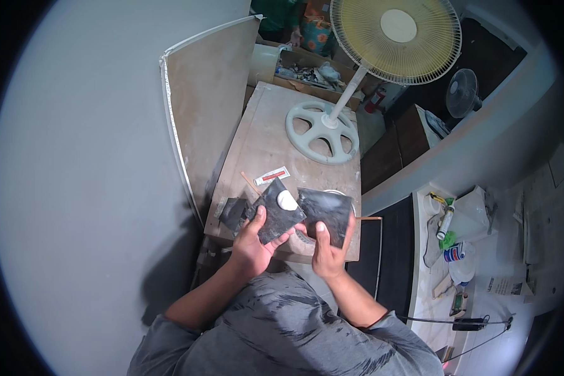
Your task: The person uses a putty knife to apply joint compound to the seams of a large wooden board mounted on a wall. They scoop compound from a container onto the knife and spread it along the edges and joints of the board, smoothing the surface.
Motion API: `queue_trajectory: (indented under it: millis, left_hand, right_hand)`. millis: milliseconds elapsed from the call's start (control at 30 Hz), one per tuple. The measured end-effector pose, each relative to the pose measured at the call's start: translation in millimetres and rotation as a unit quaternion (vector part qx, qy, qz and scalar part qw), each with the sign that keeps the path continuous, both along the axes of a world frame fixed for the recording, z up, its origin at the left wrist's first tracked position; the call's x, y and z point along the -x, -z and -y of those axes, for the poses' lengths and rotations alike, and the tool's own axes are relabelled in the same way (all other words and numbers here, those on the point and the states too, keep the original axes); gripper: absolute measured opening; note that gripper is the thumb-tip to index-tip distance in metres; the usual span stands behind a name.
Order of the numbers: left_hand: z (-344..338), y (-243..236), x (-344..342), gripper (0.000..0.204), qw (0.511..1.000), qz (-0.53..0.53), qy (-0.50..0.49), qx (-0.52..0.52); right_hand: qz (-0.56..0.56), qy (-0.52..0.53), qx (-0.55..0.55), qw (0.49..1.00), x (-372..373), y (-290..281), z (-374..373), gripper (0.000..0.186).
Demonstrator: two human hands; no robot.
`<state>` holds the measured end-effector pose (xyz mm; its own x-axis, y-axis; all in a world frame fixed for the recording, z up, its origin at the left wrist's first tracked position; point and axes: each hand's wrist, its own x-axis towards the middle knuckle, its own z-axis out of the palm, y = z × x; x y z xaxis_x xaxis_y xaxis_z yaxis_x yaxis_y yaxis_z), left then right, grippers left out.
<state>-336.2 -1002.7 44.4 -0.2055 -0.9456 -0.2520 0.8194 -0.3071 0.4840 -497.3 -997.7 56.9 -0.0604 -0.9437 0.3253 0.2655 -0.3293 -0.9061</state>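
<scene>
My left hand [252,247] grips a dark grey square slab [271,216] with a round white blob [287,199] near its upper right corner. Close beside it, my right hand [331,250] holds a second dark slab [326,207], its thumb on the face. Left of these, another dark piece [232,210] lies on the dusty wooden table [250,138]. A thin wooden stick [247,179] and a white tube with a red label [272,175] are just beyond the slabs. A white rounded rim, partly hidden, shows behind the right-hand slab.
A standing fan [329,122] occupies the table's far end. A board [203,75] leans by the left wall. Behind are cluttered boxes [316,94] and a person in green [271,19]. At right are a small fan [460,94] and a counter [424,263] with tubes and containers.
</scene>
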Motion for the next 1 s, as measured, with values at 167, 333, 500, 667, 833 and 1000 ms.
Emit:
queue_trajectory:
  millis: [167, 333, 500, 667, 833, 1000]
  left_hand:
    - [0, 6, 7, 0.043, 1.000, -0.011, -0.024, -0.012]
    - [0, -14, -3, 0.039, 0.999, 0.028, -0.004, -0.017]
    - [6, 6, -36, 0.036, 1.000, -0.005, -0.008, 0.019]
    - [2, 11, -79, 0.036, 0.985, 0.063, -0.127, -0.101]
    - [-14, 53, -99, 0.039, 0.985, 0.047, -0.114, -0.119]
    - [-21, 56, -92, 0.041, 0.984, 0.051, -0.099, -0.143]
  right_hand:
    - [-0.261, 0.101, 0.272, 0.921, -9, 20, 20, 0.054]
    - [-0.475, -0.119, 0.093, 0.867, 21, 44, 39, 0.048]
    - [-0.388, -0.105, -0.049, 0.914, 29, 65, 29, 0.056]
    - [-0.542, -0.137, -0.093, 0.824, 50, 101, 14, 0.059]
    - [-0.648, -0.122, -0.138, 0.739, 38, 134, 2, 0.052]
    - [-0.736, -0.091, -0.062, 0.668, 30, 184, 20, 0.044]
